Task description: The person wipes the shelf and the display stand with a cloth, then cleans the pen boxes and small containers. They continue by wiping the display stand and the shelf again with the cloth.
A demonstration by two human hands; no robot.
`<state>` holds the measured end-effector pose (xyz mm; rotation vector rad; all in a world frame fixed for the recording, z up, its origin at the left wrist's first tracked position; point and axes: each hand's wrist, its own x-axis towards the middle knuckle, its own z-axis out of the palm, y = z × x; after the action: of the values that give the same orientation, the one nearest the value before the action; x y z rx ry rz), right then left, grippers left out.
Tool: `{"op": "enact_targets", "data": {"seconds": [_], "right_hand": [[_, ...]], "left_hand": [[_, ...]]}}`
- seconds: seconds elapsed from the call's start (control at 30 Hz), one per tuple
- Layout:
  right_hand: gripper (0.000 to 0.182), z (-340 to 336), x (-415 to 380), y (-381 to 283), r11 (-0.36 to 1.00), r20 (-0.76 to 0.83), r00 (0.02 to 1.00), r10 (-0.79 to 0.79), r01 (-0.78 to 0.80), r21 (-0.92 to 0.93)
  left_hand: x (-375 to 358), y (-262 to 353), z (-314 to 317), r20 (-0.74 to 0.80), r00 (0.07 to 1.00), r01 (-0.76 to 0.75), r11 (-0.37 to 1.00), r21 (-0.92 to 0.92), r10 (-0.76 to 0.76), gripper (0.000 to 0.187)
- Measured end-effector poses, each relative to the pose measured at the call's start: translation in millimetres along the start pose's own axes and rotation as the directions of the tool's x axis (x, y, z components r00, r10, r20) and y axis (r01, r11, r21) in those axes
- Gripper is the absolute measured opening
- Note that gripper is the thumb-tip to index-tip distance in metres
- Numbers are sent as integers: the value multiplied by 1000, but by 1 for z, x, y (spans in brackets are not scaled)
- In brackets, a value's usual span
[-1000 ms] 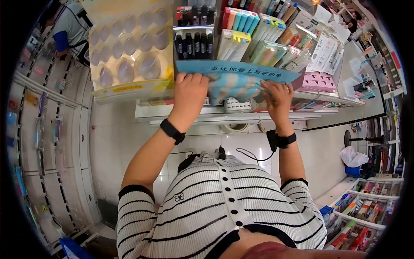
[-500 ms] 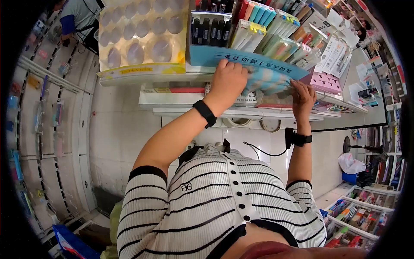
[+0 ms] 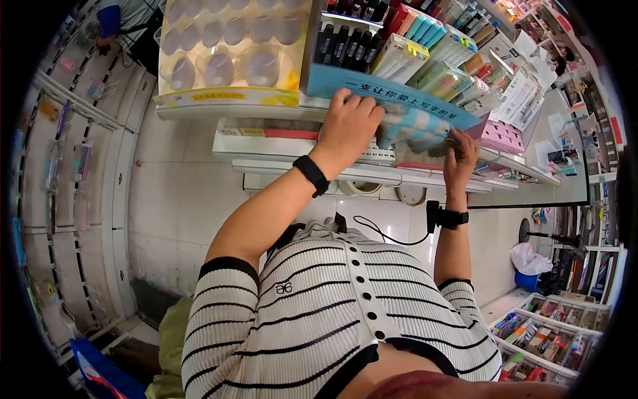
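Note:
A light blue and grey checked cloth point(image 3: 419, 128) stretches between my two hands, low against the front of a blue display box point(image 3: 392, 88) with Chinese lettering. My left hand point(image 3: 352, 125) has its fingers curled at the cloth's left end, next to the box's front panel; its fingertips are partly hidden. At the cloth's right end, my right hand point(image 3: 462, 156) pinches the fabric between thumb and fingers. Black marker pens point(image 3: 345, 46) and several packs of pens point(image 3: 400, 56) stand in the box above the cloth.
A yellow-edged tray with round hollows point(image 3: 232, 98) adjoins the box on the left. To the right sits a pink box with holes point(image 3: 503, 135). Drawers of stationery point(image 3: 551, 329) are at lower right. Another person's arm point(image 3: 109, 23) shows at upper left.
The view has shifted a little, so the display sits slightly further right. Against it, both hands and the cloth have moved slightly left. Both hands keep their hold.

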<state>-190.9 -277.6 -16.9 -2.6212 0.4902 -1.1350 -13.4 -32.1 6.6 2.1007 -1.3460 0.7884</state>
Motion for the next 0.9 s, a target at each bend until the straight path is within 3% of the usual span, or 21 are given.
{"op": "enact_targets", "data": {"seconds": [0.03,0.47,0.67,0.73,0.77,0.83,0.9], "right_hand": [[44,3,0,-5,999,-6,1000,-4,5,38],[39,47,2,-91,1000,23,1000,14,-15,16],[43,36,4,-120,960,45,998,-36,47,-275],[47,41,2,-126,976,-45,999,-30,19,-219],[47,44,0,-128,975,-45,999,-20,9,-224],[51,54,-5,-129,985,2,991,-134,134,-112],[54,63,-4,-133,987,-2,993,-118,117,-111]], "left_hand": [[-2,-5,-3,62,998,24,1000,-8,-24,23],[-29,-57,-43,76,990,114,993,15,-115,24],[-20,-54,-45,85,996,18,1000,1,-18,17],[-16,-53,-48,137,991,0,1000,-8,1,24],[-15,-53,-47,143,990,-6,1000,-15,8,24],[-14,-52,-43,139,990,-13,1000,0,13,31],[-14,-51,-40,172,985,-8,1000,17,5,40]]}}
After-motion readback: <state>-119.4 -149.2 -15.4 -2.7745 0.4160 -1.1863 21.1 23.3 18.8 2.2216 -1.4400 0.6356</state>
